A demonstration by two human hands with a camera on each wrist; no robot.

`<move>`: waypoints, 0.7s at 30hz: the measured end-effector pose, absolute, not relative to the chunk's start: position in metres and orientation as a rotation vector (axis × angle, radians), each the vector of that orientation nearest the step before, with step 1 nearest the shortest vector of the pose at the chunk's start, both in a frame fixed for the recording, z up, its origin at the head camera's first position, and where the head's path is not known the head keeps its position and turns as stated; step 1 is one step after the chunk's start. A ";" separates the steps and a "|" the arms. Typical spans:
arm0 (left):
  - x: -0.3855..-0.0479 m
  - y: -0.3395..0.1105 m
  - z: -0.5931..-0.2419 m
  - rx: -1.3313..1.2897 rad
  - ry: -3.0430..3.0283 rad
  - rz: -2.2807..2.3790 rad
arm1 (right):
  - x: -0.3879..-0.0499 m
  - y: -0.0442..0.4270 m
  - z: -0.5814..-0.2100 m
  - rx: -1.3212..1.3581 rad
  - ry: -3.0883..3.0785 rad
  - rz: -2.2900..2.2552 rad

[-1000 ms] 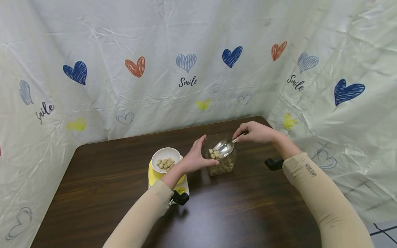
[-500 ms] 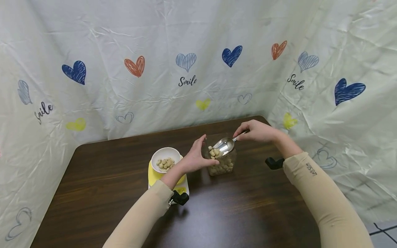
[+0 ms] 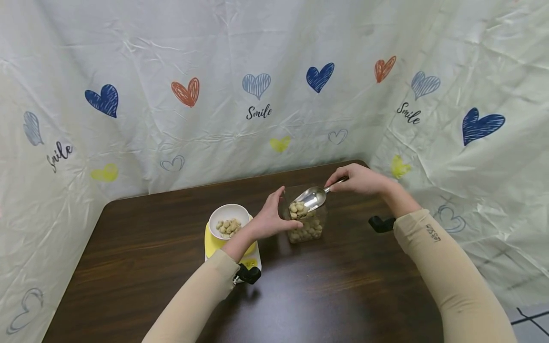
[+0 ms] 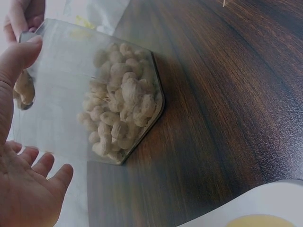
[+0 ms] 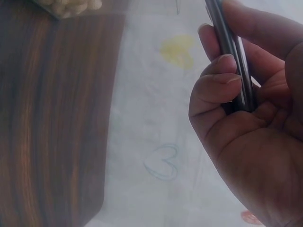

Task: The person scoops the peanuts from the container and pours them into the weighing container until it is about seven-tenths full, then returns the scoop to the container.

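Observation:
A clear plastic container [image 4: 61, 113], partly filled with unshelled peanuts [image 4: 125, 101], stands on the table. My left hand [image 3: 268, 219] spans its left side, holding it with the thumb on one wall and the fingers around another. In my right hand [image 3: 358, 180] is the handle of a metal scoop [image 3: 316, 197], pinched between thumb and curled fingers. The scoop tilts down into the container mouth, and several peanuts lie in its bowl. To the left, a white bowl [image 3: 231, 210] holding some peanuts sits on a yellow and white kitchen scale [image 3: 213, 246], partly hidden by my left forearm.
The dark wooden table [image 3: 141, 247] extends on both sides and in front of the container. Behind it hangs a white curtain [image 3: 214, 157] printed with hearts and "Smile". Each wrist wears a black camera mount.
My right hand has drawn the scoop slightly up and to the right, and more peanuts show in the scoop. The left hand and the container have stayed put.

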State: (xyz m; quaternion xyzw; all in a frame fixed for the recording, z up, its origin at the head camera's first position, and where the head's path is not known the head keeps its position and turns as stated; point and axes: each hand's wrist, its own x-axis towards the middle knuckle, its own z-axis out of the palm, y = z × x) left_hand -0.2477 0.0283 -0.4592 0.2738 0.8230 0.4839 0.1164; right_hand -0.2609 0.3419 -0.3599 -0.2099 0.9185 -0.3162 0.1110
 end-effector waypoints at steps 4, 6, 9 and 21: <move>-0.248 0.028 -0.459 0.809 2.403 1.417 | -0.261 0.344 -0.361 -0.627 2.705 -0.931; -0.248 0.028 -0.459 0.802 2.401 1.410 | -0.261 0.343 -0.361 -0.624 2.698 -0.936; -0.247 0.027 -0.458 0.787 2.403 1.396 | -0.260 0.340 -0.360 -0.630 2.673 -0.937; -0.248 0.028 -0.458 0.797 2.424 1.388 | -0.259 0.339 -0.361 -0.606 2.673 -0.918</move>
